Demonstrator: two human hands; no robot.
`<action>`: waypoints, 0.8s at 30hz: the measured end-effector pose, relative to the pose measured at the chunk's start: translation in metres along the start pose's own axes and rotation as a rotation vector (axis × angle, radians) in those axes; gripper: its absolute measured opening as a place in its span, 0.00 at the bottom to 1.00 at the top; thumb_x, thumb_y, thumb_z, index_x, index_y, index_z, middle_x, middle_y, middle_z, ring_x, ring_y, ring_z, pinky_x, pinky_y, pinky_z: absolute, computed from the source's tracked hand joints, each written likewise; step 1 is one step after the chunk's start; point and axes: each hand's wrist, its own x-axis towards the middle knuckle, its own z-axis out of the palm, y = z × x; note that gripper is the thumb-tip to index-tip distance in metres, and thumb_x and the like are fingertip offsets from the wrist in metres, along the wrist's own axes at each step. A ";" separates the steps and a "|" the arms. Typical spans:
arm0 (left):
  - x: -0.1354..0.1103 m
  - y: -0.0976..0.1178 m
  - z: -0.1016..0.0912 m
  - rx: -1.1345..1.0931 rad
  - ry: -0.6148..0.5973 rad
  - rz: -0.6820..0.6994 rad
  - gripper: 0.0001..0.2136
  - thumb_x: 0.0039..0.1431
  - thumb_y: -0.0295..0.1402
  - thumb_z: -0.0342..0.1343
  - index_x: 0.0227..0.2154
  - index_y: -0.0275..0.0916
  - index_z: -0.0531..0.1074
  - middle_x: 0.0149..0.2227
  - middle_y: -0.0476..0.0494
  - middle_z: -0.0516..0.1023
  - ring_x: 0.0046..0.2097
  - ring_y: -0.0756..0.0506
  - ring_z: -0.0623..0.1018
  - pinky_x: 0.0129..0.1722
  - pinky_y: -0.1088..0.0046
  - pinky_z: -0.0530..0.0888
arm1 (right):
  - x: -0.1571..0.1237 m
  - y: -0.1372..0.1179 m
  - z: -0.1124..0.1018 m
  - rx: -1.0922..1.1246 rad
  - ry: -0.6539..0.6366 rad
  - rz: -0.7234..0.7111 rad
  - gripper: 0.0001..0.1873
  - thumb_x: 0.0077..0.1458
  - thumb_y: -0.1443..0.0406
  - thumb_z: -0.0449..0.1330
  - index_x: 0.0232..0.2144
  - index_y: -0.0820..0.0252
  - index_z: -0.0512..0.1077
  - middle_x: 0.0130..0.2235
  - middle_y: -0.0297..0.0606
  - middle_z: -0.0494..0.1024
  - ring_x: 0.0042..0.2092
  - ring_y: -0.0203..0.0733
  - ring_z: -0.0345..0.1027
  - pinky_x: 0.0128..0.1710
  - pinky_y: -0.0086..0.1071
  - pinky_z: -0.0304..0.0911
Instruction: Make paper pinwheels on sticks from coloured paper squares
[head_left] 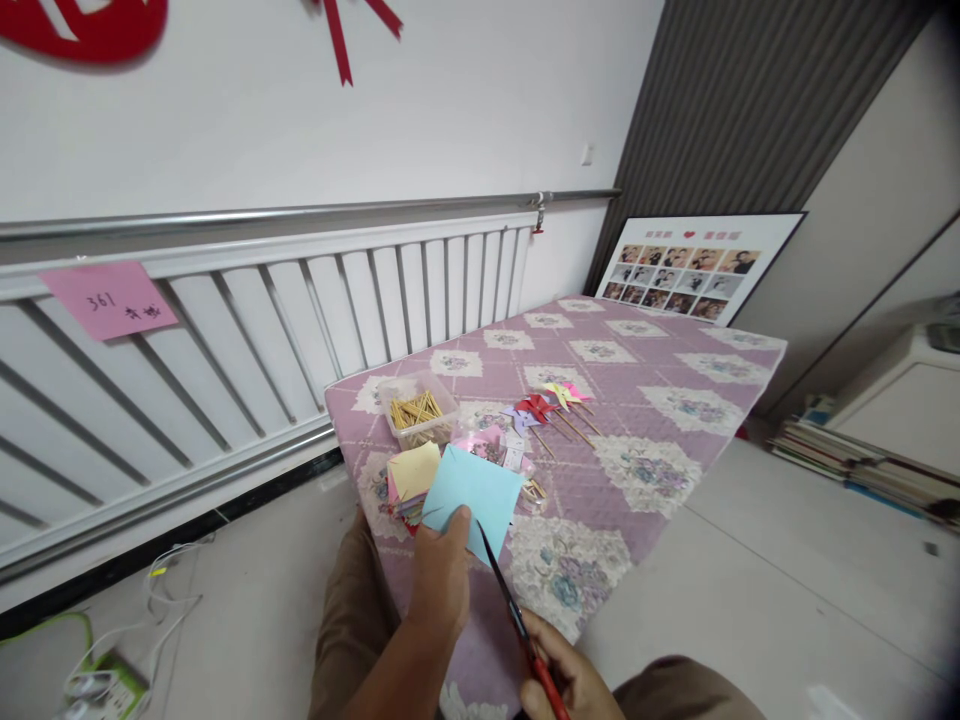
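A square sheet of light blue paper (480, 487) is pinched by my left hand (444, 560), thumb on top near its lower left edge. Short slits show at some of its corners. My right hand (566, 670) grips a pair of scissors (517, 615) with red handles. Their dark blades point up and left, the tip over the paper's lower edge. Just left of the sheet lies a stack of coloured paper squares (415, 470), a yellow one on top. Behind it stands a clear plastic box (420, 437) of small wooden sticks.
Several paper pinwheels (538, 408) on sticks lie farther back on the flowered tablecloth (645, 460). Small packets (514, 452) and a small clear container (534, 495) sit behind the blue sheet. A white radiator (300, 310) runs along the wall; a photo board (694, 260) leans at the far end.
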 end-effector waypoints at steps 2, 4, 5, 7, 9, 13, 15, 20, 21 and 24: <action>0.004 0.005 -0.004 0.007 0.007 -0.001 0.16 0.44 0.38 0.65 0.34 0.33 0.74 0.27 0.45 0.78 0.29 0.46 0.76 0.31 0.72 0.73 | -0.003 0.001 -0.007 -0.038 -0.014 0.030 0.37 0.47 0.45 0.63 0.55 0.56 0.70 0.34 0.40 0.80 0.39 0.52 0.74 0.41 0.38 0.70; 0.010 0.011 -0.009 -0.068 -0.003 -0.002 0.18 0.45 0.38 0.65 0.38 0.34 0.72 0.32 0.43 0.79 0.31 0.46 0.77 0.32 0.72 0.74 | -0.006 0.003 -0.016 -0.072 0.017 0.046 0.35 0.46 0.48 0.65 0.54 0.56 0.71 0.36 0.42 0.81 0.38 0.51 0.75 0.40 0.37 0.71; 0.013 0.013 -0.013 -0.114 -0.003 -0.008 0.19 0.45 0.37 0.65 0.40 0.35 0.71 0.36 0.41 0.79 0.34 0.46 0.78 0.32 0.72 0.74 | -0.006 0.005 -0.021 -0.089 0.057 0.050 0.34 0.45 0.50 0.66 0.53 0.56 0.71 0.40 0.43 0.81 0.41 0.51 0.75 0.41 0.36 0.70; 0.018 0.015 -0.020 -0.170 0.001 -0.032 0.20 0.44 0.36 0.66 0.42 0.37 0.71 0.41 0.40 0.79 0.38 0.44 0.78 0.34 0.71 0.75 | -0.004 0.011 -0.032 -0.116 0.196 0.066 0.31 0.44 0.52 0.67 0.50 0.57 0.73 0.45 0.46 0.80 0.43 0.51 0.74 0.42 0.35 0.70; 0.021 0.012 -0.027 -0.176 -0.001 -0.059 0.19 0.44 0.34 0.66 0.41 0.39 0.71 0.42 0.40 0.79 0.40 0.43 0.79 0.35 0.71 0.75 | 0.003 0.020 -0.047 -0.157 0.356 0.094 0.30 0.45 0.51 0.65 0.48 0.59 0.72 0.39 0.46 0.82 0.39 0.49 0.76 0.38 0.34 0.72; 0.019 -0.009 -0.037 -0.209 -0.063 -0.149 0.19 0.44 0.31 0.66 0.42 0.43 0.72 0.44 0.43 0.80 0.43 0.43 0.79 0.40 0.68 0.76 | 0.025 0.035 -0.084 -0.497 0.514 0.147 0.29 0.47 0.55 0.58 0.52 0.59 0.67 0.37 0.45 0.82 0.36 0.50 0.77 0.37 0.37 0.71; 0.015 -0.022 -0.038 -0.237 -0.091 -0.206 0.20 0.44 0.30 0.66 0.43 0.42 0.72 0.44 0.43 0.80 0.42 0.43 0.79 0.41 0.67 0.77 | 0.038 0.038 -0.102 -0.784 0.495 0.164 0.26 0.50 0.59 0.55 0.51 0.60 0.67 0.38 0.46 0.82 0.35 0.50 0.77 0.36 0.37 0.71; 0.006 -0.040 -0.034 -0.258 -0.141 -0.297 0.21 0.43 0.28 0.67 0.43 0.38 0.72 0.40 0.41 0.81 0.38 0.44 0.80 0.41 0.66 0.77 | 0.072 0.041 -0.128 -1.151 0.448 0.147 0.21 0.51 0.68 0.54 0.49 0.67 0.71 0.38 0.51 0.82 0.39 0.51 0.76 0.37 0.35 0.67; 0.005 -0.040 -0.032 -0.264 -0.152 -0.298 0.21 0.43 0.28 0.67 0.43 0.37 0.72 0.40 0.42 0.81 0.38 0.44 0.80 0.41 0.66 0.77 | 0.078 0.042 -0.130 -1.165 0.453 0.152 0.21 0.51 0.69 0.54 0.48 0.69 0.72 0.39 0.52 0.81 0.39 0.51 0.76 0.38 0.35 0.67; 0.006 -0.036 -0.029 -0.282 -0.188 -0.289 0.19 0.44 0.28 0.67 0.41 0.37 0.72 0.39 0.43 0.81 0.38 0.45 0.80 0.43 0.67 0.76 | 0.094 0.046 -0.133 -1.198 0.457 0.156 0.19 0.52 0.69 0.55 0.45 0.71 0.74 0.39 0.55 0.81 0.41 0.52 0.75 0.41 0.36 0.64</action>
